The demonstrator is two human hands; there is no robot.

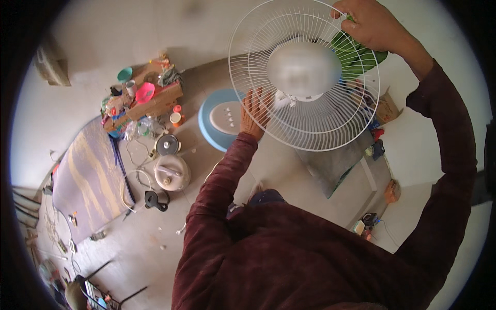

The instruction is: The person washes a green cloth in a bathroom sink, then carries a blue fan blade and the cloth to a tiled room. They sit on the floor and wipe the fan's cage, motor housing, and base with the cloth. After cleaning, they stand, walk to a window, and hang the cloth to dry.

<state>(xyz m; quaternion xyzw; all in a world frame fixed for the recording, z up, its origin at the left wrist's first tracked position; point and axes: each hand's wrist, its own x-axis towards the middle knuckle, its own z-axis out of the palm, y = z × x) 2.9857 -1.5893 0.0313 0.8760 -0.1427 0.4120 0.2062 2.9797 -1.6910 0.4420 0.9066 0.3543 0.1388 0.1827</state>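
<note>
A pedestal fan with a round white wire guard point(306, 139) and a pale centre disc point(302, 70) stands before me, its face tilted up. My right hand point(364, 23) is closed on the guard's upper right rim. Green material point(356, 54) shows through the wires just below that hand; I cannot tell what it is. My left hand point(256, 109) is at the guard's lower left, fingers stretched out and seen among the wires. Beside its fingertips is something white and crumpled point(285, 99). Below, the fan's blue and grey base point(209, 121) rests on the floor.
To the left, a cardboard box point(160, 98) bears a pink bowl point(145, 93) and a green bowl point(125, 75). Nearby stand a pressure cooker point(172, 173), a black kettle point(156, 200) and a patterned mat point(90, 175). A dark mat point(333, 168) lies at right.
</note>
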